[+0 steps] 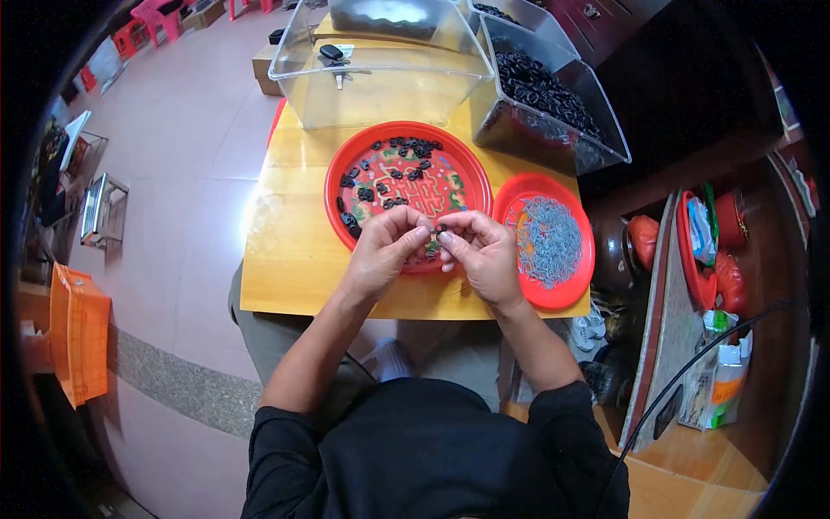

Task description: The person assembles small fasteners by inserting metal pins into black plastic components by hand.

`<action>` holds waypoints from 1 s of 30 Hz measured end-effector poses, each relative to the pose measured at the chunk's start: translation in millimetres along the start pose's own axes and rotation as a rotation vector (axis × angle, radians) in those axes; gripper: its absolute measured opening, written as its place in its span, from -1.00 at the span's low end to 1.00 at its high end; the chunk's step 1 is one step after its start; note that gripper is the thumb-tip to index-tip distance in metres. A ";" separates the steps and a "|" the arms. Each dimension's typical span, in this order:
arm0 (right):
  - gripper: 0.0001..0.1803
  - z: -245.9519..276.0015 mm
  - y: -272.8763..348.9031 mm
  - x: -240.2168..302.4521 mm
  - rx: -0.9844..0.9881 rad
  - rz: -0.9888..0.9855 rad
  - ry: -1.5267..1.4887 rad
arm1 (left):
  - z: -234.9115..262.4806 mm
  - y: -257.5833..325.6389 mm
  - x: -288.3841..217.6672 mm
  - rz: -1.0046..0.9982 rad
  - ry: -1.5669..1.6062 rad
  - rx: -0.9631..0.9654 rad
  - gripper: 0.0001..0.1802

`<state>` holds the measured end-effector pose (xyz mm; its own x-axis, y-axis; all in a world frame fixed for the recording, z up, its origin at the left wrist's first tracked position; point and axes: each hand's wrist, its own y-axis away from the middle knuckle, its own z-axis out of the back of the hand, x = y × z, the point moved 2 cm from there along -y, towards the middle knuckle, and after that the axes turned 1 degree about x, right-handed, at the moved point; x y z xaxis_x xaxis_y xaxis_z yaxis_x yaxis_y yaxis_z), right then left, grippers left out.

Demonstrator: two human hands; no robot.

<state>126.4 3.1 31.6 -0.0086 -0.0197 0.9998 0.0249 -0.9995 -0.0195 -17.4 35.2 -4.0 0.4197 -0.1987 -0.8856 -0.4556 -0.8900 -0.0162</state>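
We judge the work to be mid-course: one small dark piece (440, 228) is in hand, between the two grips, over the near part of the red tray (332, 186). Just beyond and to the left of the grips, we note many loose black pieces (365, 194) spread along the tray's far and left sides; we cannot tell which of these, if any, are finished. To the right of the grips, the red plate (589, 270) bears a broad heap of thin metal bits (552, 242), so plenty of these appear to be left. Farther off, beyond and right of the grips, a clear bin (521, 137) holds a deep mass of black parts (549, 91); whether it is stock or output we cannot settle. All of these stand on the yellow counter (281, 238). As to the grips: the right grip (486, 255) is closed to a fine pinch, thumb and forefinger on the dark piece. The left grip (380, 251) is pinched just as narrowly, its thumb and forefinger meeting at the piece's left edge; both appear to have hold of it. Whether a metal bit is also caught between them is too small for us to tell.
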 end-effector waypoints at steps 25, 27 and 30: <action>-0.85 -0.3 7.9 5.3 -0.020 0.246 0.187 | -8.4 6.0 1.1 -0.090 -0.194 -0.021 -0.93; -0.87 -0.9 8.7 8.3 0.005 0.450 0.442 | -8.9 7.4 1.3 -0.142 -0.318 -0.045 -0.94; -0.85 0.4 5.3 3.4 0.037 0.381 0.429 | -6.4 5.2 0.3 -0.133 -0.490 -0.040 -0.94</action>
<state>127.0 -2.3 34.9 -0.3970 -0.3939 0.8290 0.1403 -0.9187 -0.3693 -14.6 27.9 -1.3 0.0497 0.1248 -0.9909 -0.3891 -0.9114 -0.1343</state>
